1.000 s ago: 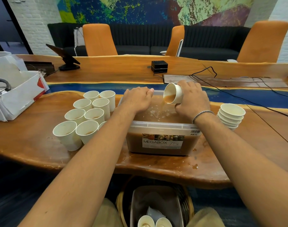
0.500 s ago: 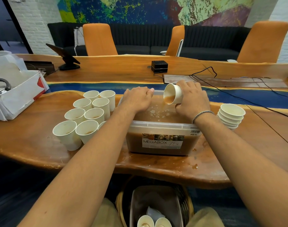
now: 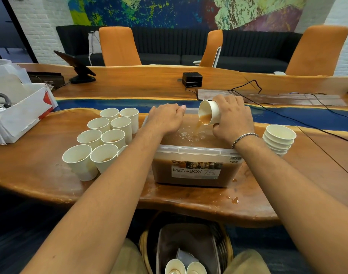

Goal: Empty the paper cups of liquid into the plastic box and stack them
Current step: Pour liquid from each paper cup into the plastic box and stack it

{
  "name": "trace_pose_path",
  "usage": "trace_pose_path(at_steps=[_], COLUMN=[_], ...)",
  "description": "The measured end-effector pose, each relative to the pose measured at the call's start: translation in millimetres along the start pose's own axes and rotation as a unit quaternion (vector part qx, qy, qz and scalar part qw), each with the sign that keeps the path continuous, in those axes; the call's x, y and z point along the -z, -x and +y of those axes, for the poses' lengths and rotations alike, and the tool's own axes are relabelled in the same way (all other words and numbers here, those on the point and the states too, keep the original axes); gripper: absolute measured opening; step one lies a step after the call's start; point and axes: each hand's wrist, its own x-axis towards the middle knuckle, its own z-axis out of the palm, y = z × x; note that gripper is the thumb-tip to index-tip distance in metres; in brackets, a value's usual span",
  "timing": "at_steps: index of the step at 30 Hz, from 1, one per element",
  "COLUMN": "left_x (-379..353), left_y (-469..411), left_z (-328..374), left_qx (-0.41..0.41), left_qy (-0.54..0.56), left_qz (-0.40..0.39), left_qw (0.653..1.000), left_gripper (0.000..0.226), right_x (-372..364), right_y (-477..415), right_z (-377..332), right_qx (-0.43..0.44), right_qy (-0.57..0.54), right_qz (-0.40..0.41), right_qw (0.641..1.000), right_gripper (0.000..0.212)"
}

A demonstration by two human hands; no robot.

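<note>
Paper cup, gripped round by right hand, was tipped over the plastic box so brown liquid drained in. Left hand curled on the box's far rim, seemingly steadying it. Emptied stack stood right.

The surface is glossy varnished wood with a smooth blue strip. The box is smooth translucent plastic with a paper label. The cups are matt white paper. The bracelet is shiny metal and the basket is woven wicker.
</note>
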Motion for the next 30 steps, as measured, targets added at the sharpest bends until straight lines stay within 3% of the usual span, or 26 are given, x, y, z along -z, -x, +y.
trace_pose_path(at_steps=[26,30], left_x=[-0.8,-1.4], left_y=[-2.5,-1.3], left_z=[-0.5,0.5], left_qx=[-0.004,-0.013], left_qy=[0.009,0.006], left_qz=[0.006,0.012], left_qw=[1.0,1.0], left_gripper=[0.05,0.05], right_x=[1.8,-1.0], right_y=[3.8,2.9], right_z=[-4.2,-1.4], right_qx=[0.082,0.061], right_qy=[0.037,0.03], right_qz=[0.128,0.058], right_qw=[0.988,0.996], right_gripper=[0.076,0.064])
